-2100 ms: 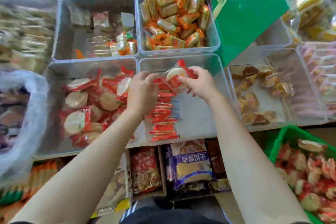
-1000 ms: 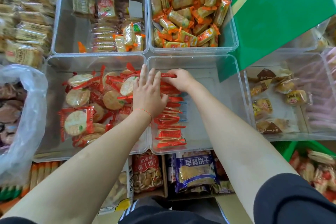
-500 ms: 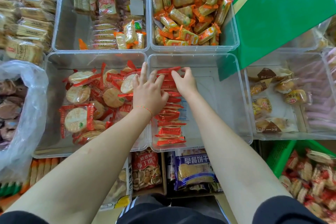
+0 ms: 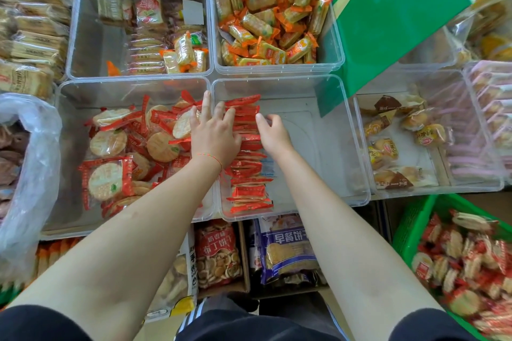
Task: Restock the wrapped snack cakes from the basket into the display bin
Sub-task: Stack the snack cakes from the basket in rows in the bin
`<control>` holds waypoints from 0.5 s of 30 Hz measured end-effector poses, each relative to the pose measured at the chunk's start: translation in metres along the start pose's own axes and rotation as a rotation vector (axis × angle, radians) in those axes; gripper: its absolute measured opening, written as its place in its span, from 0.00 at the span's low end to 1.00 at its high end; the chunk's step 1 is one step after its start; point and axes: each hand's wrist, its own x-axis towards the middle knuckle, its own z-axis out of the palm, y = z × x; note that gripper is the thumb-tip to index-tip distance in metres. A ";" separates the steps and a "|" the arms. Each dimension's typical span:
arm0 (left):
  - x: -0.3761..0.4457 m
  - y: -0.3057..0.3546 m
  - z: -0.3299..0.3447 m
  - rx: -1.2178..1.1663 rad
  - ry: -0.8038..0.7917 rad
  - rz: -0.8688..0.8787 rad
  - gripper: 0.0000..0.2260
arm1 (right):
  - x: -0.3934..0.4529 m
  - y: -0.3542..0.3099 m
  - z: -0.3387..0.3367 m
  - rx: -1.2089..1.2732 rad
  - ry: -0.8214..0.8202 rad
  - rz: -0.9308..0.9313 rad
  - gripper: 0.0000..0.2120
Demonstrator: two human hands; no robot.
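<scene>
A clear display bin [image 4: 357,147] holds a row of red-wrapped snack cakes [image 4: 248,180] standing on edge along its left wall. My left hand [image 4: 214,133] lies over the wall between this bin and the one to its left, fingers straight, pressing on the row's far end. My right hand [image 4: 273,131] hovers just right of the row with fingers loosely curled and nothing in it. At the bottom right stands the green basket [image 4: 410,230], filled with several of the same red-wrapped cakes [image 4: 465,263].
The clear bin [image 4: 66,147] to the left holds loose round red-wrapped cakes. Bins of orange snacks [image 4: 271,16] and pale packs [image 4: 146,33] sit behind. A green sign [image 4: 393,16] overhangs the display bin's right corner. Bagged goods [image 4: 288,249] lie under the shelf.
My right hand has let go of the cake it held; that cake now stands at the row's far end. The hand has pulled back to the right. My left hand stays on the row.
</scene>
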 end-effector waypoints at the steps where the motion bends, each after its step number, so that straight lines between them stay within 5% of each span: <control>1: -0.001 0.001 -0.001 0.026 -0.001 0.009 0.26 | -0.004 0.004 -0.005 0.011 0.024 -0.002 0.25; 6: -0.016 0.044 -0.020 -0.002 0.090 0.176 0.26 | -0.033 0.016 -0.053 0.183 0.126 -0.050 0.08; 15: -0.063 0.257 -0.036 -0.395 -0.110 0.439 0.11 | -0.108 0.107 -0.221 0.376 0.579 0.022 0.10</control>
